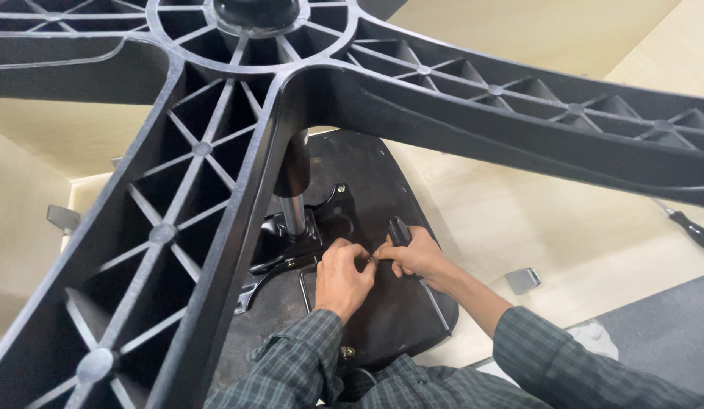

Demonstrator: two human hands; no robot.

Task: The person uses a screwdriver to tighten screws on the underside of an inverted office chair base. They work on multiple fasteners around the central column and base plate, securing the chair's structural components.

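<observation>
Pinching something small and unseen between them, both hands meet on the underside of an upturned seat (397, 318). The left hand (341, 276) is curled with fingertips pressed together; the right hand (419, 254) is closed beside a black lever (398, 229). Just beyond, the mechanism plate (287, 242) and gas column (293, 208) are seen. Farther, the star base (215, 151) overhangs. A screwdriver (693, 229) lies far right. Judged risks: the small part may be dropped, or the overhanging base tipped by a knock.

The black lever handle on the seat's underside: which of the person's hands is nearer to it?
Right. The right hand touches the lever handle, just below it. The left hand sits further left, apart from it.
</observation>
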